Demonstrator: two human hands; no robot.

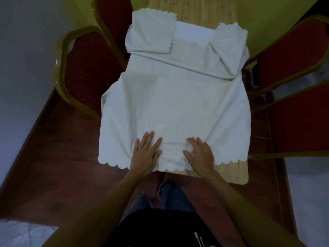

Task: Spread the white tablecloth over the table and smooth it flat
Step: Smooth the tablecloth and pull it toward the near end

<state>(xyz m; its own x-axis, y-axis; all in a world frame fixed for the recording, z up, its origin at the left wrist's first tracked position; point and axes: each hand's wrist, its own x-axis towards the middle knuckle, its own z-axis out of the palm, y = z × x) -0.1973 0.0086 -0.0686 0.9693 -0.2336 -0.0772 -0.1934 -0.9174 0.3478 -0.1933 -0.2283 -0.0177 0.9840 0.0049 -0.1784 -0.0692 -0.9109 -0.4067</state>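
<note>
Tablecloth (178, 104) is half spread, my left hand (146, 152) and right hand (199, 152) pressing flat and gripping nothing; far corners need unfolding.

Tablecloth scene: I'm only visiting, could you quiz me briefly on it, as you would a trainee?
1. True or false: the tablecloth already lies fully flat over the table.
2. Where do the left hand and the right hand rest on the cloth? A) by its near scalloped edge B) on its far folded-back end C) underneath it
3. Fill in: bare wood shows at the table's near ____ corner.

Key: 1 false, the far end is folded back and creased; 2 A; 3 right.
</note>
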